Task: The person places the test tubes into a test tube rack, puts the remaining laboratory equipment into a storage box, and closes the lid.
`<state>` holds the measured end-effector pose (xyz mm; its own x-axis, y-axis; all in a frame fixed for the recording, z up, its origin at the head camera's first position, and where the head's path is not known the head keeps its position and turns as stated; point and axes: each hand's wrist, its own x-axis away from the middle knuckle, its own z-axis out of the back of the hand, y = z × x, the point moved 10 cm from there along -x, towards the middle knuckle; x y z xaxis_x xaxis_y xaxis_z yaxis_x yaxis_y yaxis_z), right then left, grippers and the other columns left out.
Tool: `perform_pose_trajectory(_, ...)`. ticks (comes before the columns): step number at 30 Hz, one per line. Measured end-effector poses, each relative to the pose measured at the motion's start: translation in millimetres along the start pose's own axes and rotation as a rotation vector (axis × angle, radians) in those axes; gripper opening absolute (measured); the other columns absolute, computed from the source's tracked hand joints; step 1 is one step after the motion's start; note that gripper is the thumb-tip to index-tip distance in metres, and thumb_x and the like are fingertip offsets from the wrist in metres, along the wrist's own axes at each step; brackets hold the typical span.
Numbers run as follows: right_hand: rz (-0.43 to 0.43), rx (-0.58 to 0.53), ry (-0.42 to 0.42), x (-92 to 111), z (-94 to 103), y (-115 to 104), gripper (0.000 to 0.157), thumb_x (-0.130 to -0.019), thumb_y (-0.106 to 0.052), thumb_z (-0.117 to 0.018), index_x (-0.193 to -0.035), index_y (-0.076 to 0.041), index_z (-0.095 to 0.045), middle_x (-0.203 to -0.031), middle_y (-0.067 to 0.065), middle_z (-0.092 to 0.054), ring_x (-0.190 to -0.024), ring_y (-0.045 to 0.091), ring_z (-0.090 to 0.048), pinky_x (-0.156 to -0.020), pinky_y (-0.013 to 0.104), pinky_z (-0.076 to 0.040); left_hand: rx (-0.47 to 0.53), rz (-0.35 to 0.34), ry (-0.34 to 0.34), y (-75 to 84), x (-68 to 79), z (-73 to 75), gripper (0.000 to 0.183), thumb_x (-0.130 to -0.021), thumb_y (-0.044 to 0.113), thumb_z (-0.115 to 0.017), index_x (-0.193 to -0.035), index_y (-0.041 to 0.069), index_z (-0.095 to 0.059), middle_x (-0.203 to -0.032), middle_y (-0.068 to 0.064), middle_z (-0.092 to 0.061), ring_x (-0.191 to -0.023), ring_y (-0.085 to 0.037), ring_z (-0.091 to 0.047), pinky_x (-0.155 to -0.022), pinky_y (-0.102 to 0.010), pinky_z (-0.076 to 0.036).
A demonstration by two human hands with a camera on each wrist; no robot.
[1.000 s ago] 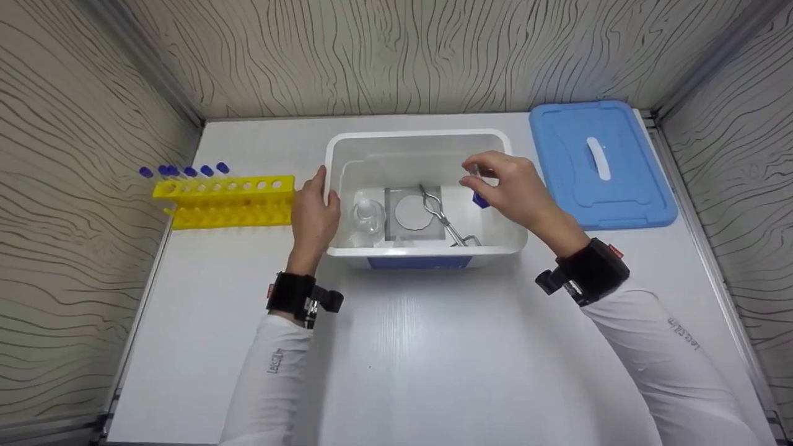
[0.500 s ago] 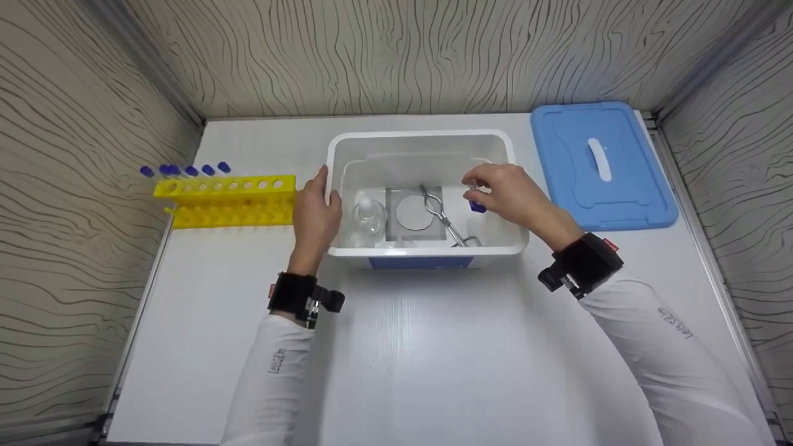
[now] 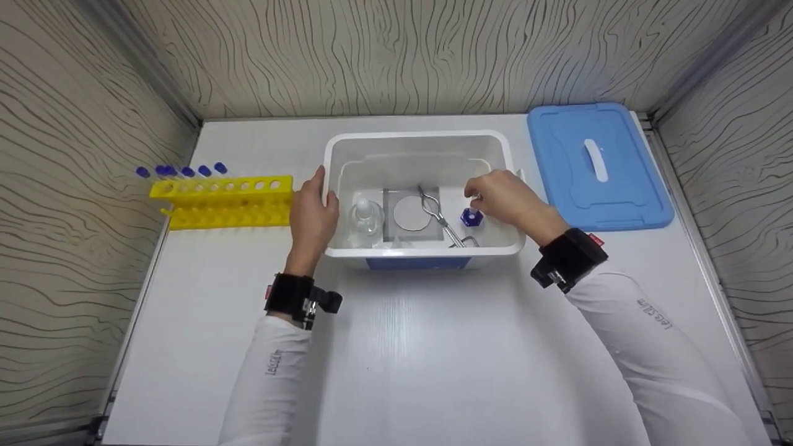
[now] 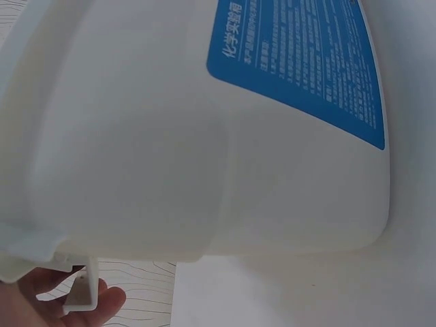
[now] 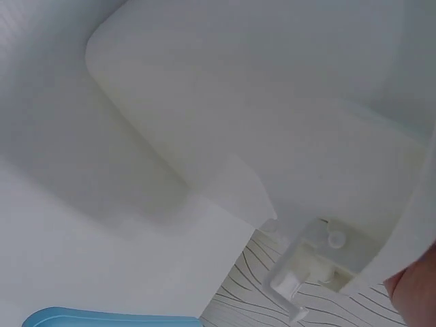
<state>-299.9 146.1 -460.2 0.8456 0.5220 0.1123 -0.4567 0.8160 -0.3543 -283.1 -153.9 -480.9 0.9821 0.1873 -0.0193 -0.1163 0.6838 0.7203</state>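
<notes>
My right hand [image 3: 505,197] reaches into the white plastic tub [image 3: 420,253] over its right side. Its fingertips pinch the clear stem of a small graduated cylinder with a blue hexagonal base [image 3: 472,217], low inside the tub. My left hand [image 3: 313,218] grips the tub's left rim; in the left wrist view its fingers [image 4: 109,306] curl about the white side latch [image 4: 85,289]. Within the tub lie crucible tongs [image 3: 441,217], a wire gauze square [image 3: 390,229] with a white round centre, and a clear glass bottle with a pale cap [image 3: 365,217]. The right wrist view hides the cylinder.
A yellow test tube rack [image 3: 230,217] stands left of the tub, with several blue-capped tubes [image 3: 188,171] at its back. The blue lid [image 3: 601,198] with a white handle lies at the right. Wood-patterned panels [image 3: 396,56] enclose the table.
My right hand has moved down and slightly left with the graduated cylinder, whose blue base has gone lower into the tub. My left hand stays at the rim.
</notes>
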Motion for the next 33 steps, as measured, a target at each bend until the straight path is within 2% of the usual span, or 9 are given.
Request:
perform_pose_trajectory(4,-0.010,0.044,-0.005,-4,-1.2,1,0.022,-0.085,-0.002,-0.067,-0.105,0.002,-0.073,-0.105,0.020,-0.075,-0.099,0.039,-0.070,-0.089,0.049,-0.056,-0.001,-0.006,0.007,-0.3,0.0,0.4,0.054,-0.099,0.016,-0.053,-0.150,0.007,-0.042,-0.133,-0.020,-0.062,-0.124,-0.032,-0.060,-0.110,-0.044,-0.048)
perform_pose_trajectory(10,-0.018,0.097,-0.027,-6,-8.4,2,0.024,-0.081,0.004,-0.063,-0.103,0.003,-0.074,-0.103,0.022,-0.074,-0.097,0.041,-0.070,-0.089,0.050,-0.057,0.000,0.013,-0.009,-2.1,0.7,-0.9,0.054,-0.099,0.017,-0.053,-0.151,0.008,-0.041,-0.138,-0.019,-0.059,-0.129,-0.031,-0.057,-0.113,-0.044,-0.045)
perform_pose_trajectory(21,0.018,0.191,-0.036,-11,-16.9,1,0.025,-0.076,0.013,-0.054,-0.085,0.001,-0.074,-0.086,0.019,-0.074,-0.077,0.038,-0.068,-0.074,0.048,-0.057,0.010,0.019,-0.010,-2.1,-1.1,-1.4,0.054,-0.100,0.019,-0.053,-0.152,0.009,-0.040,-0.142,-0.017,-0.057,-0.133,-0.029,-0.055,-0.115,-0.042,-0.043)
perform_pose_trajectory(26,0.026,0.214,-0.018,-11,-19.2,0,0.026,-0.079,0.012,-0.056,-0.096,0.002,-0.073,-0.096,0.021,-0.074,-0.087,0.040,-0.070,-0.081,0.049,-0.058,0.016,0.017,-0.007,-1.4,-0.8,-1.4,0.054,-0.100,0.019,-0.053,-0.151,0.009,-0.040,-0.141,-0.017,-0.058,-0.132,-0.029,-0.055,-0.114,-0.042,-0.044)
perform_pose_trajectory(29,0.035,0.207,0.001,-9,-18.3,-2,0.028,-0.080,0.011,-0.059,-0.104,0.002,-0.072,-0.098,0.021,-0.071,-0.087,0.039,-0.069,-0.080,0.048,-0.058,0.021,0.011,-0.006,-1.4,-0.8,-1.7,0.054,-0.100,0.018,-0.053,-0.151,0.008,-0.040,-0.141,-0.017,-0.058,-0.131,-0.029,-0.056,-0.113,-0.043,-0.045)
perform_pose_trajectory(33,0.035,0.148,0.043,-5,-12.2,-3,0.032,-0.083,0.006,-0.064,-0.114,0.002,-0.069,-0.106,0.022,-0.069,-0.090,0.039,-0.068,-0.081,0.048,-0.058,0.016,-0.014,0.017,-0.6,-0.5,0.5,0.054,-0.099,0.017,-0.053,-0.150,0.007,-0.042,-0.135,-0.019,-0.061,-0.125,-0.031,-0.060,-0.108,-0.044,-0.049)
